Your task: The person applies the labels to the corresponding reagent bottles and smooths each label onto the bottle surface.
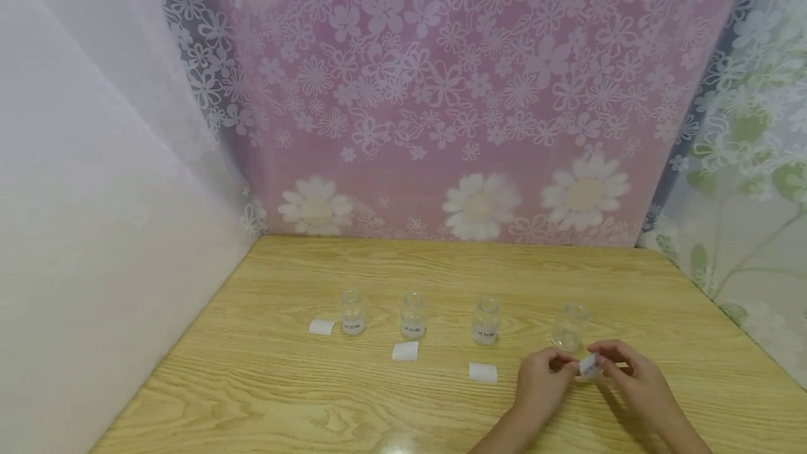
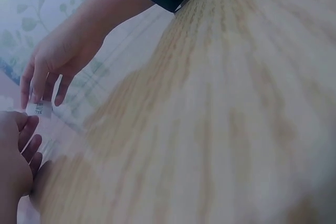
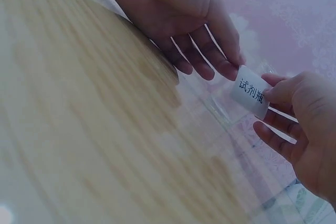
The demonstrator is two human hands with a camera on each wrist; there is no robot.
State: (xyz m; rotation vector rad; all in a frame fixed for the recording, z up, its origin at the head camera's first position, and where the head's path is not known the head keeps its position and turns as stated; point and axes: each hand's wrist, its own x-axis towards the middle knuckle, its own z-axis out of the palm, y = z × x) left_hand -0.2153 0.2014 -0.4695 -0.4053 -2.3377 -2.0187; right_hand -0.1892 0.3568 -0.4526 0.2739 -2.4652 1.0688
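Between my two hands is a small white label with black printed characters [image 3: 251,92], held above the table. My left hand [image 1: 543,378] pinches one edge of it between thumb and index finger. At the opposite edge, my right hand [image 1: 639,380] pinches it with the thumb and fingers, the thumb lying on the printed face in the right wrist view. Just beyond the hands stands a clear glass bottle [image 1: 572,324] with an open mouth and no label in sight; its lower part lies close behind my left fingertips.
Three similar glass bottles stand in a row to the left: a near one [image 1: 485,321], a middle one [image 1: 413,315] and a far-left one [image 1: 352,312], each with a printed label. White paper pieces [image 1: 483,372] lie by them on the wooden table [image 1: 302,398]. Flowered cloth [image 1: 441,90] hangs behind.
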